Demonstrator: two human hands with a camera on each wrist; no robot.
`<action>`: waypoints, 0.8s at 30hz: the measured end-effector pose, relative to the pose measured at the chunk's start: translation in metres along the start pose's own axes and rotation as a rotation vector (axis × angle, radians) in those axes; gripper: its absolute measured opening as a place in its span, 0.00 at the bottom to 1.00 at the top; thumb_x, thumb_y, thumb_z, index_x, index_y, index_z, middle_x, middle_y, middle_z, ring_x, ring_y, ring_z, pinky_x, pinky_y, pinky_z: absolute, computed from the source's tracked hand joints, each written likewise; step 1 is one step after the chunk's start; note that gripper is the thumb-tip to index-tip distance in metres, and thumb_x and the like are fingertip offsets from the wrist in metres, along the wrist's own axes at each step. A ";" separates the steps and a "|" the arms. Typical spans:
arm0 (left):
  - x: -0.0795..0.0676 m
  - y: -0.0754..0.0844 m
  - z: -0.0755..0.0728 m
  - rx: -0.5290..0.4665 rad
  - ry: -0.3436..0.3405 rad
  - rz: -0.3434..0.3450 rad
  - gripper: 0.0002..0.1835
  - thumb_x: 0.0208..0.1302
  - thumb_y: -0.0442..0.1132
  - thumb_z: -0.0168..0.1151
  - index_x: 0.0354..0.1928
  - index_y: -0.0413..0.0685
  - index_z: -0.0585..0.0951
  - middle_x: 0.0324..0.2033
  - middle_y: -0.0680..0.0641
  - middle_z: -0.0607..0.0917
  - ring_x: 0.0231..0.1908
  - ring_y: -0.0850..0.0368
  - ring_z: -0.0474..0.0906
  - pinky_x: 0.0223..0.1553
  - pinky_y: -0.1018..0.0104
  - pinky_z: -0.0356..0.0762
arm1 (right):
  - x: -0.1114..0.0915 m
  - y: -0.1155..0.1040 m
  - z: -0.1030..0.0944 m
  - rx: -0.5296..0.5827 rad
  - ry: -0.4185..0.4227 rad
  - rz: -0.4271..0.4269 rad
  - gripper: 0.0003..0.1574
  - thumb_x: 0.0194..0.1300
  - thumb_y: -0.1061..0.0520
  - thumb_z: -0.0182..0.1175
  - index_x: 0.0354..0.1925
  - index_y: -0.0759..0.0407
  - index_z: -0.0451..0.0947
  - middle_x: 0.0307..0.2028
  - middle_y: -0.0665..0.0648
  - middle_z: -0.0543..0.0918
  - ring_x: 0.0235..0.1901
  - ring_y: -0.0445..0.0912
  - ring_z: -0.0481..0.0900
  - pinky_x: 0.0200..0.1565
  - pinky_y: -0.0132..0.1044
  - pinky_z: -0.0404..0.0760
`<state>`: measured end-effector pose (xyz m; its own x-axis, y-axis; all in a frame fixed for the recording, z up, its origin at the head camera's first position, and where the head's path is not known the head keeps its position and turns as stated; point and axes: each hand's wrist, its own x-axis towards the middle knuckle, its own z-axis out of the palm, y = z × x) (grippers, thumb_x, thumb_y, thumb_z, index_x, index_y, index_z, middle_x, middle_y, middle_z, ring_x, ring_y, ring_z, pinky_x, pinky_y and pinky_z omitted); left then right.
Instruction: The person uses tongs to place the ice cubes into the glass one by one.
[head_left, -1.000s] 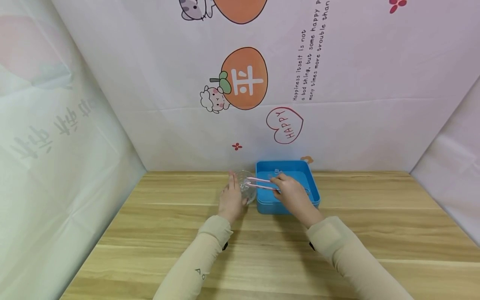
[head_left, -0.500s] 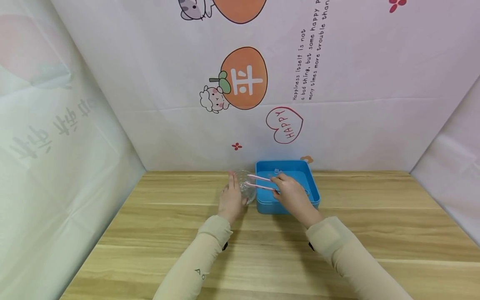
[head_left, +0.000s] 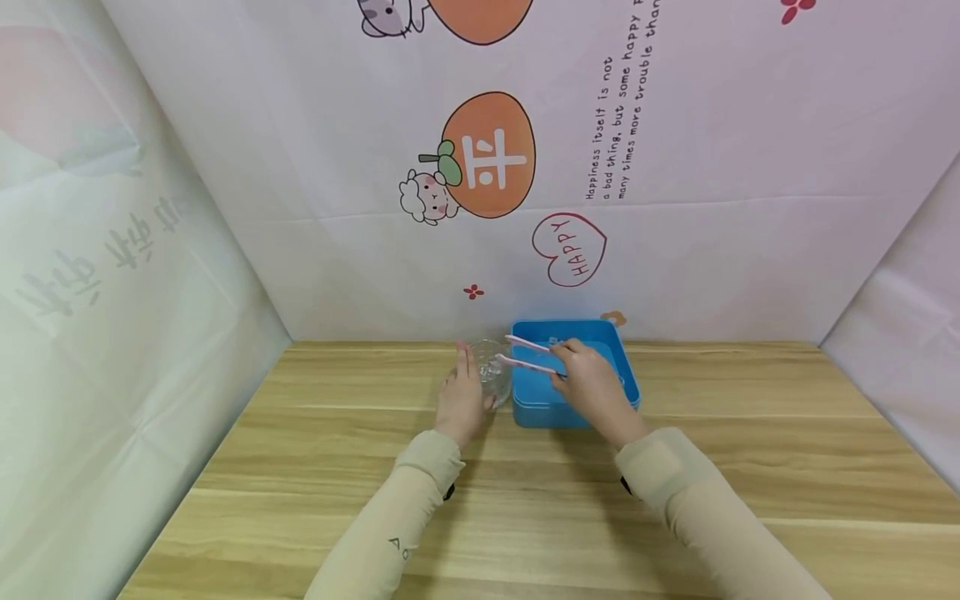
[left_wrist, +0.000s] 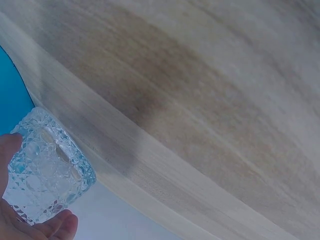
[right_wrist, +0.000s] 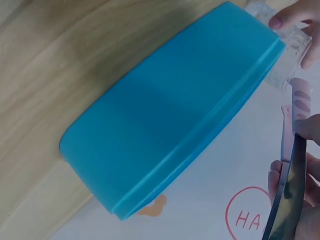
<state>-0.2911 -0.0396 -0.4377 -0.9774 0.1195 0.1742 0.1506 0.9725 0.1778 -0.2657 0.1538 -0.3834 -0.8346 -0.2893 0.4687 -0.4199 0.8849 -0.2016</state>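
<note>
A clear, cut-patterned glass stands against the left side of a blue box. My left hand grips the glass; in the left wrist view, thumb and fingers lie on either side of it. Small clear pieces show inside the glass, too blurred to identify. My right hand holds tongs with pink arms and a metal handle end. The tips are spread apart with nothing seen between them, above the gap between glass and box. A small clear piece lies in the box near its back wall.
Box and glass stand at the back of the wood-grain table, close to a printed white backdrop. White sheets hang at the left and right sides.
The tongs' tips, close together over the glass a second ago, have spread apart and moved right toward the box. My right hand has shifted slightly right. The left hand has stayed on the glass.
</note>
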 end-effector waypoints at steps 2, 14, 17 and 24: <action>0.000 -0.001 0.001 0.008 0.004 0.000 0.51 0.60 0.52 0.64 0.73 0.34 0.48 0.75 0.38 0.49 0.58 0.47 0.75 0.56 0.57 0.76 | 0.002 0.001 -0.003 0.004 -0.010 0.027 0.26 0.55 0.59 0.70 0.51 0.68 0.79 0.45 0.65 0.82 0.41 0.55 0.83 0.42 0.45 0.85; -0.001 0.000 -0.002 0.007 -0.005 -0.008 0.51 0.60 0.53 0.64 0.74 0.35 0.47 0.75 0.39 0.47 0.58 0.47 0.75 0.56 0.58 0.77 | 0.017 0.025 -0.003 -0.037 -0.052 0.231 0.25 0.61 0.60 0.64 0.53 0.74 0.76 0.49 0.71 0.79 0.46 0.62 0.80 0.47 0.51 0.82; -0.001 -0.001 -0.002 0.006 0.000 -0.006 0.51 0.60 0.53 0.64 0.74 0.34 0.47 0.75 0.39 0.48 0.57 0.47 0.76 0.55 0.58 0.77 | 0.016 0.032 0.000 -0.046 -0.069 0.249 0.23 0.61 0.60 0.64 0.51 0.75 0.76 0.47 0.72 0.79 0.45 0.62 0.80 0.46 0.51 0.82; 0.001 -0.002 0.000 0.022 0.001 0.002 0.51 0.60 0.53 0.64 0.73 0.34 0.47 0.75 0.39 0.47 0.57 0.48 0.76 0.54 0.59 0.78 | 0.011 0.046 0.014 -0.058 -0.086 0.301 0.20 0.61 0.60 0.64 0.44 0.78 0.78 0.37 0.71 0.80 0.36 0.59 0.80 0.40 0.51 0.83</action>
<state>-0.2920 -0.0413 -0.4384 -0.9769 0.1215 0.1760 0.1495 0.9764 0.1556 -0.2992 0.1865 -0.3999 -0.9464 -0.0391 0.3206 -0.1308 0.9540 -0.2697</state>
